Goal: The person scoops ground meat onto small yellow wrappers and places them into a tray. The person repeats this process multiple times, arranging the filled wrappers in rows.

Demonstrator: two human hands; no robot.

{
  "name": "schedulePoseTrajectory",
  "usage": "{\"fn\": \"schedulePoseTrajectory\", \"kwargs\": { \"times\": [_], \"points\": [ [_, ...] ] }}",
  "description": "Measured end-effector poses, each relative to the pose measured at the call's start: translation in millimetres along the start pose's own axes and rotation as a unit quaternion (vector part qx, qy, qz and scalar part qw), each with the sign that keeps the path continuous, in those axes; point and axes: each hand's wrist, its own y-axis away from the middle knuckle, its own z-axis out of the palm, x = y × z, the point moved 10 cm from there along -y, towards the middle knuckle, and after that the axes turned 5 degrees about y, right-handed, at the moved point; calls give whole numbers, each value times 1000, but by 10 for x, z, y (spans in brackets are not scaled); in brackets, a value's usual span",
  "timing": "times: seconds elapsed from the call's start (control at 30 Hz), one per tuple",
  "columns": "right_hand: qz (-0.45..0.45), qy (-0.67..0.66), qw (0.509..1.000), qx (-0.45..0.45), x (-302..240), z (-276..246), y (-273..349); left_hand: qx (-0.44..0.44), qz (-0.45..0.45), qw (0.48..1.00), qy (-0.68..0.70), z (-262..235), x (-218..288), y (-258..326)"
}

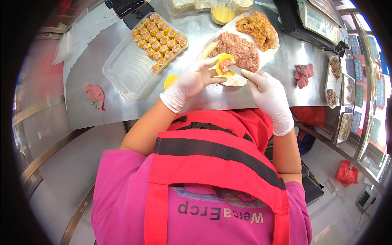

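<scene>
I see my left hand (195, 77) cupping the yellow wrapper (224, 64), fingers curled under it; my right hand (267, 96) pinches a spatula (236, 70) touching its right edge.

- Head camera looks steeply down from above the person's own chest, close.
- It faces forward over the steel counter (102, 102); fisheye bends edges.

Two pink cloths (94, 95) (304, 74), two meat mounds (237, 50) (256, 26), one clear tray (122, 71).
</scene>
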Motion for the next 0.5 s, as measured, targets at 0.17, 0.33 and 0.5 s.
{"fn": "schedulePoseTrajectory", "kwargs": {
  "times": [0.17,0.33,0.5],
  "points": [
    [-17,17,999,-29,-219,-46,44,10,-36,869,-493,-229,-82,47],
    [-38,89,992,-85,-409,87,100,-65,102,739,-663,81,-95,-24],
    [-81,107,982,-135,-505,122,127,-178,73,706,-681,176,-304,4]
  ]
}}
